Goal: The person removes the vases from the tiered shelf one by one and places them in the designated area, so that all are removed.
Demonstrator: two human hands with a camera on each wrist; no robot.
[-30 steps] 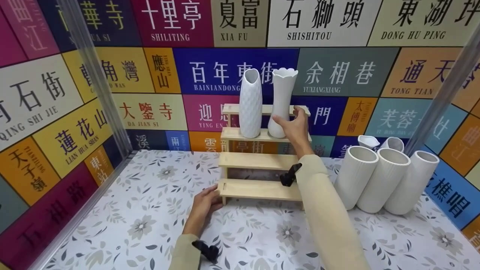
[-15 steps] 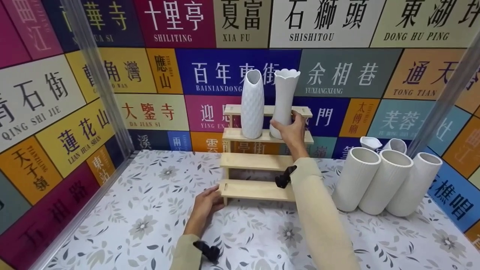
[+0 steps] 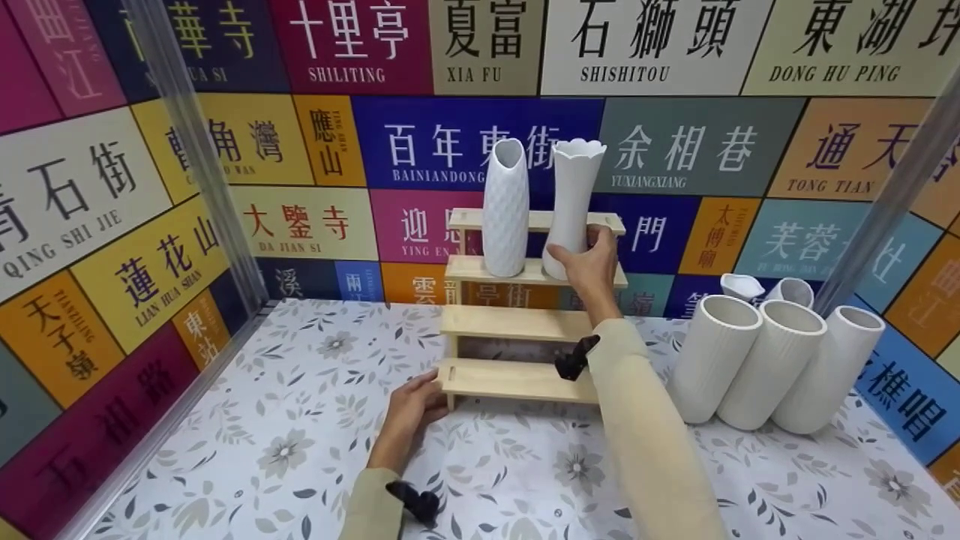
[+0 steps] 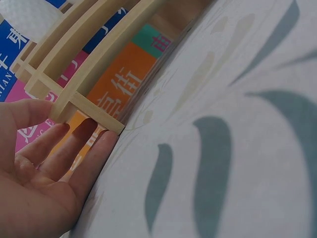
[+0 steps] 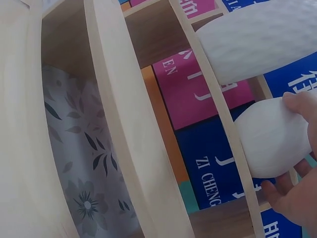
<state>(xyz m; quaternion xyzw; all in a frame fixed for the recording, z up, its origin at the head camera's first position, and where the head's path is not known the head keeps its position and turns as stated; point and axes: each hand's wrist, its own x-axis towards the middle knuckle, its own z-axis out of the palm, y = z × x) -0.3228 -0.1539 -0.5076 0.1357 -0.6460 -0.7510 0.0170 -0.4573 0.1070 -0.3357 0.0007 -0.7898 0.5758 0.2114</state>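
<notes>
A pale wooden stepped stand stands on the table in the head view. My right hand grips the lower part of a white vase with a scalloped rim, thumb on its left side. The vase is upright at the second step from the top; its base shows close to that step in the right wrist view. To its left, a white vase with a dimpled surface and slanted mouth stands on the same step. My left hand holds the stand's lower left end, thumb at the step's edge and fingers by the leg.
Several white vases stand grouped at the right, among them a ribbed one and a smooth tapered one. Colourful sign-covered walls rise behind and beside the flower-patterned tabletop. Clear posts stand at both corners.
The scalloped vase has shifted slightly right along its step with my right hand, widening the gap to the dimpled vase. My left hand stays at the stand.
</notes>
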